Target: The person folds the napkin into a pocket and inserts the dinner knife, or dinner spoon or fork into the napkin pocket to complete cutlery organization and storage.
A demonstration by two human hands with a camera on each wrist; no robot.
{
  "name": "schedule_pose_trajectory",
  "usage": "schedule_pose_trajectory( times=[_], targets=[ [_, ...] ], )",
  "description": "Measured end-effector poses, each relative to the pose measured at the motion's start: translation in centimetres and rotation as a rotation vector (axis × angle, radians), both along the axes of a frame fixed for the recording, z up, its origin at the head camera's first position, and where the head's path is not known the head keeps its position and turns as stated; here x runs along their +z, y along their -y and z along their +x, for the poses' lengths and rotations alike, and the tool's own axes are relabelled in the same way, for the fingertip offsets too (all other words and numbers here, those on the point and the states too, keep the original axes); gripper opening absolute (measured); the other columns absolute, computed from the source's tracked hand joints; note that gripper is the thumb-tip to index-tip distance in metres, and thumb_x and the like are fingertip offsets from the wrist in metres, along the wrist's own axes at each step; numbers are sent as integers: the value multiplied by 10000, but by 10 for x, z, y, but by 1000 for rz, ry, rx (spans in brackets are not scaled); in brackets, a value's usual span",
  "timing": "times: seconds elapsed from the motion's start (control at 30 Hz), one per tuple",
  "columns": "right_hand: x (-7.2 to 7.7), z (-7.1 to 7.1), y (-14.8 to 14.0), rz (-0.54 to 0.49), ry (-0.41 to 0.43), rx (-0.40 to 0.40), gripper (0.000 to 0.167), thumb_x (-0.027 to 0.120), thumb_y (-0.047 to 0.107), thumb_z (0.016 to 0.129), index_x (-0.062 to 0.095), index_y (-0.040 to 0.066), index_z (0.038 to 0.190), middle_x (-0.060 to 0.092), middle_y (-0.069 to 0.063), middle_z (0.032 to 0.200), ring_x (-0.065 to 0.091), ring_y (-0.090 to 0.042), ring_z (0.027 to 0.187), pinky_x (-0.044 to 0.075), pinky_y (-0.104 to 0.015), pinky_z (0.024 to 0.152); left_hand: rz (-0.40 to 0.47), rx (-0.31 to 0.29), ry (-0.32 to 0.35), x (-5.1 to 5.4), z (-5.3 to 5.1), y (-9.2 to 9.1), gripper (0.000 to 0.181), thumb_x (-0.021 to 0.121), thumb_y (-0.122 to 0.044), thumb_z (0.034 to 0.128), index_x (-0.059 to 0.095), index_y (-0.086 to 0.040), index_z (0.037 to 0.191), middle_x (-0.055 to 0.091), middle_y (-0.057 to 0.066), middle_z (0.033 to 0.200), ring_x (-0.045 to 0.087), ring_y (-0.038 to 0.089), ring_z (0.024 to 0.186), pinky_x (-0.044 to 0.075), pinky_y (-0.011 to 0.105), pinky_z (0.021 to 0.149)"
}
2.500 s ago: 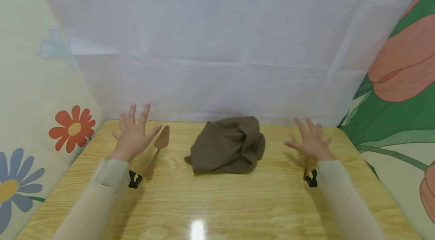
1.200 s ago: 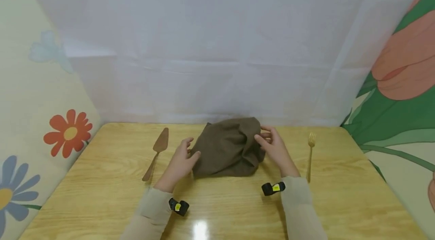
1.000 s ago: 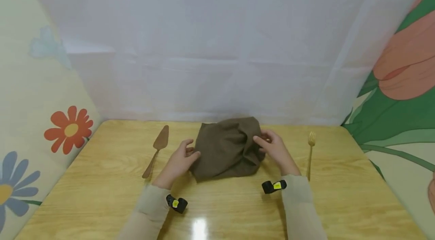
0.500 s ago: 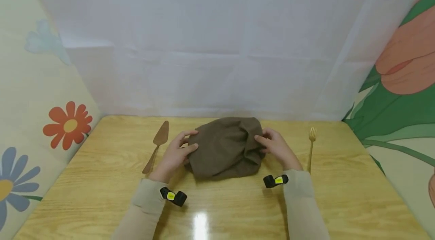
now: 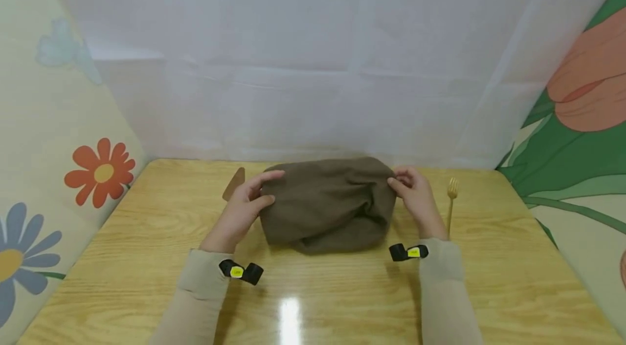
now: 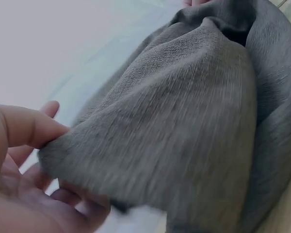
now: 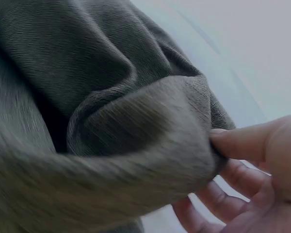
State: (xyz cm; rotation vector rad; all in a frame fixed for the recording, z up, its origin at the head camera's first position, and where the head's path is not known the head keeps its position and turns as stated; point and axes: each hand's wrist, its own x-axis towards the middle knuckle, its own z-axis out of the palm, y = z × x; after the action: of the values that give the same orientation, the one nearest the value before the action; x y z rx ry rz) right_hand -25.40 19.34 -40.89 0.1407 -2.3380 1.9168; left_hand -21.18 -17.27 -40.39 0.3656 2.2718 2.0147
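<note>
A dark brown cloth (image 5: pixel 323 204) hangs in loose folds between the two hands in the head view. My left hand (image 5: pixel 238 212) pinches its upper left corner; in the left wrist view the thumb and fingers close on the edge of the cloth (image 6: pixel 165 121). At the other side my right hand (image 5: pixel 415 198) pinches the upper right edge, and the right wrist view has thumb and fingertips on a rolled fold of the cloth (image 7: pixel 150 126). Whether the lower part of the cloth touches the table cannot be told.
A cake server (image 5: pixel 235 183) lies left of the cloth, its handle hidden behind the left hand. Right of the right hand lies a gold fork (image 5: pixel 452 198). The wooden table (image 5: pixel 337 301) meets a white sheet (image 5: pixel 303 62) at the back, with flower-patterned panels (image 5: pixel 34 117) at the sides.
Both hands came inward from spread positions and took hold of the cloth. Since then they have moved apart and up, and the crumpled cloth is stretched wider.
</note>
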Motion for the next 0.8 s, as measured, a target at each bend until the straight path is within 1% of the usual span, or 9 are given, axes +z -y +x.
schedule_pose_trajectory(
  times=[0.13,0.23,0.3,0.4,0.5,0.63,0.7,0.77,0.8],
  targets=[
    [8,4,1,-37,-85,-53,188,613,18,1002,584,-90,1154,639,106,918,604,-45,865,515,-191,759,9,22,-78,9,4,2,566,488,79,981,492,-116,1512,53,49,1693,154,232,1528,372,252,1058],
    [16,8,3,-74,-215,-91,116,626,-8,987,619,-50,1095,638,67,962,606,-63,876,499,-190,768,22,50,-135,18,9,3,596,498,65,996,473,-185,1536,-15,26,1694,119,219,1538,355,233,1089],
    [21,12,6,-107,-335,-108,77,633,-37,973,648,-12,1045,635,41,973,610,-70,869,497,-187,767,7,89,-197,23,13,4,601,506,53,1004,474,-222,1537,59,12,1693,75,179,1547,317,238,1132],
    [27,17,9,-147,-511,-82,106,640,-77,953,672,10,1003,645,-17,967,618,-82,858,509,-193,751,-65,168,-337,28,19,4,618,500,76,988,492,-225,1527,185,24,1672,107,182,1543,275,384,1184],
    [31,20,10,-112,-599,-25,88,634,-108,943,663,-50,1002,660,-28,960,623,-83,852,517,-191,735,-187,222,-492,27,20,4,676,473,146,936,500,-193,1520,284,74,1642,187,236,1523,289,523,1139],
    [32,22,4,-24,-462,67,79,621,-107,950,633,-113,1028,658,-18,973,620,-78,874,518,-195,755,-397,197,-571,20,13,2,791,500,187,863,445,-207,1547,331,160,1606,327,348,1434,391,562,975],
    [32,22,-2,33,-315,101,104,635,-43,969,639,-91,1061,649,4,981,616,-71,889,514,-196,776,-496,148,-514,15,10,-1,840,533,160,854,383,-246,1575,306,189,1606,530,368,1184,469,514,808],
    [31,21,-10,83,-173,140,169,638,32,992,639,-78,1120,649,3,997,623,-77,903,524,-209,788,-577,95,-419,9,8,-3,876,559,115,856,307,-267,1603,260,214,1619,613,357,919,504,469,646],
    [30,21,-13,113,-116,161,214,635,69,1003,629,-81,1156,647,3,1003,623,-83,900,526,-218,790,-604,60,-371,7,7,-3,879,564,95,867,260,-244,1619,225,225,1631,624,392,956,533,486,672]
  ],
)
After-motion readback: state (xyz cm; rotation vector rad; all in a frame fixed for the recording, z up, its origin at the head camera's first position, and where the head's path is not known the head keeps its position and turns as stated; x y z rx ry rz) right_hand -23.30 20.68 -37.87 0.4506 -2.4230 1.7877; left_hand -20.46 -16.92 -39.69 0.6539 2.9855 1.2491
